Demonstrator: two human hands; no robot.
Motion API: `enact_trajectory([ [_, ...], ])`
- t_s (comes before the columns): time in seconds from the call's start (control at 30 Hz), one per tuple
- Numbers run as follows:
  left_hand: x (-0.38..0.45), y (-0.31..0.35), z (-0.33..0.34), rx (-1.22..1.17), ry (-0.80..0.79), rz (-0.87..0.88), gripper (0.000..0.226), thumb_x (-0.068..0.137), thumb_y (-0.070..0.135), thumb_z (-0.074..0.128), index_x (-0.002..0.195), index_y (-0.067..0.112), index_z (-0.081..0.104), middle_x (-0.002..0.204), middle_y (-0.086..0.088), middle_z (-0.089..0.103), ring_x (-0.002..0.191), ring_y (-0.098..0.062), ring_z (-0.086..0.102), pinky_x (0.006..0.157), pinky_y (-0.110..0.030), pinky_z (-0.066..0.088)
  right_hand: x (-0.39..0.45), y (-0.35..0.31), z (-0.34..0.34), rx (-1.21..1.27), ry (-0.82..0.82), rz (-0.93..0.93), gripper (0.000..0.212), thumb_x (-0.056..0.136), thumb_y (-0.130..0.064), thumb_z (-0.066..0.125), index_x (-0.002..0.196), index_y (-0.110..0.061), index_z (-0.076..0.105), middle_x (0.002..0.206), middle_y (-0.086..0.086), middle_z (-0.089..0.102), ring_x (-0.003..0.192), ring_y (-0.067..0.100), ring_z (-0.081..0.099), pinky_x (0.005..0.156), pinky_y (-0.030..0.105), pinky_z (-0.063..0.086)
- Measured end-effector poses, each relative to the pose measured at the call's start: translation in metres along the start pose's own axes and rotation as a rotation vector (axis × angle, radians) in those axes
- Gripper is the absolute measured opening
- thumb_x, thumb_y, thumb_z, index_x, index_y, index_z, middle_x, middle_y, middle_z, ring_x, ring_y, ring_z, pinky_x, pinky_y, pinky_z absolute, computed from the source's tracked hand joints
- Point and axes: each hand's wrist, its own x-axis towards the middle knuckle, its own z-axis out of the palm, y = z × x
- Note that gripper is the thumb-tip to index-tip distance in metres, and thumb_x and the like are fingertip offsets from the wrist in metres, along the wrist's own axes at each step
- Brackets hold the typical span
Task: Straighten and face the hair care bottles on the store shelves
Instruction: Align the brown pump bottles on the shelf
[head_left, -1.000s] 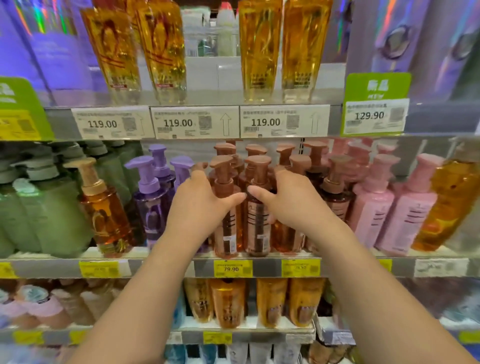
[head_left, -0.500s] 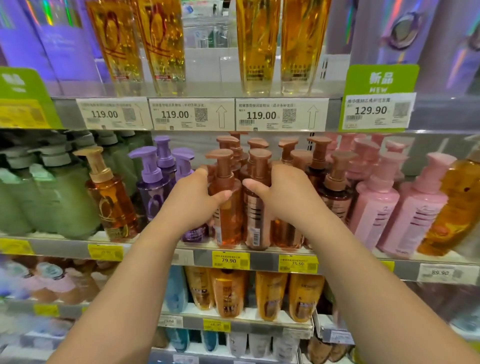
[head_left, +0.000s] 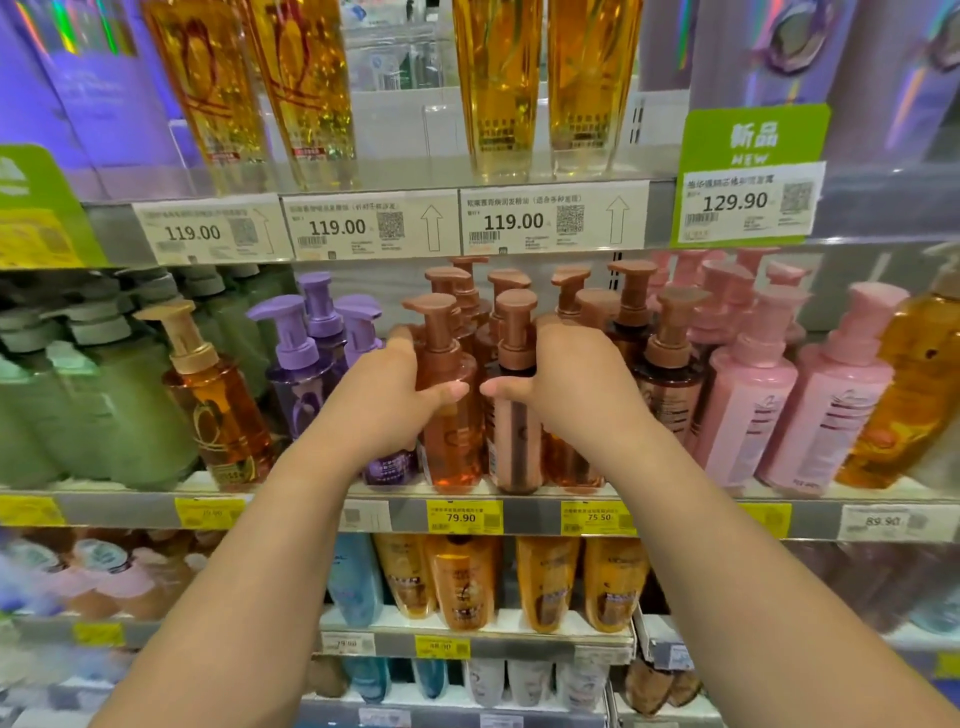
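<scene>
Two brown pump bottles stand side by side at the front edge of the middle shelf (head_left: 291, 512). My left hand (head_left: 389, 400) wraps the left amber-brown bottle (head_left: 452, 447), thumb across its front. My right hand (head_left: 566, 384) grips the right copper-brown bottle (head_left: 517, 441), thumb pointing left toward the other thumb. Both bottles are upright, pump heads turned left. More brown pump bottles (head_left: 631, 306) crowd behind them, partly hidden by my hands.
Purple pump bottles (head_left: 296, 374) and an amber gold-capped bottle (head_left: 218, 415) stand left; green bottles (head_left: 104, 405) further left. Pink pump bottles (head_left: 748, 405) fill the right. Tall golden bottles (head_left: 498, 88) sit on the shelf above; orange tubes (head_left: 462, 582) below.
My thumbs have closed in around the two front brown bottles, ending nearly tip to tip. The view has shifted slightly downward and closer.
</scene>
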Motion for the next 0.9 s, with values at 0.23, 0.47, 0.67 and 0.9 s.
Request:
enact_trajectory([
  [0.23, -0.004, 0.013, 0.007, 0.054, 0.230, -0.055, 0.075, 0.066, 0.076, 0.068, 0.107, 0.015, 0.054, 0.098, -0.003, 0.067, 0.096, -0.027, 0.065, 0.073, -0.038, 0.052, -0.023, 0.019, -0.015, 0.369, -0.006, 0.164, 0.052, 0.096, -0.049, 0.060, 0.139, -0.021, 0.052, 0.130, 0.002, 0.062, 0.058, 0.013, 0.071, 0.060, 0.024, 0.059],
  [0.47, 0.012, -0.002, -0.011, -0.052, 0.042, 0.005, 0.063, 0.072, 0.051, 0.079, 0.117, 0.012, 0.056, 0.100, 0.002, 0.069, 0.099, -0.026, 0.064, 0.077, -0.035, 0.048, -0.029, 0.019, -0.019, 0.400, 0.012, 0.117, 0.046, 0.099, -0.036, 0.060, 0.142, -0.022, 0.052, 0.133, 0.002, 0.063, 0.052, 0.010, 0.070, 0.069, 0.034, 0.062],
  [0.67, 0.006, 0.004, -0.013, -0.236, -0.126, 0.026, 0.047, 0.086, 0.031, 0.073, 0.125, 0.020, 0.049, 0.092, 0.007, 0.071, 0.046, -0.013, 0.064, 0.047, -0.024, 0.047, -0.009, 0.015, -0.018, 0.187, -0.164, 0.018, 0.050, 0.099, -0.043, 0.059, 0.139, -0.016, 0.047, 0.123, 0.007, 0.070, 0.064, 0.010, 0.070, 0.087, 0.040, 0.057],
  [0.9, 0.004, 0.004, -0.007, -0.006, -0.020, 0.085, 0.050, 0.082, 0.052, 0.070, 0.115, 0.019, 0.050, 0.103, -0.006, 0.070, 0.088, -0.027, 0.065, 0.067, -0.033, 0.040, -0.001, 0.012, -0.014, 0.178, -0.255, 0.011, 0.031, 0.100, -0.036, 0.059, 0.124, -0.017, 0.056, 0.109, 0.005, 0.072, 0.077, 0.019, 0.074, 0.085, 0.039, 0.057],
])
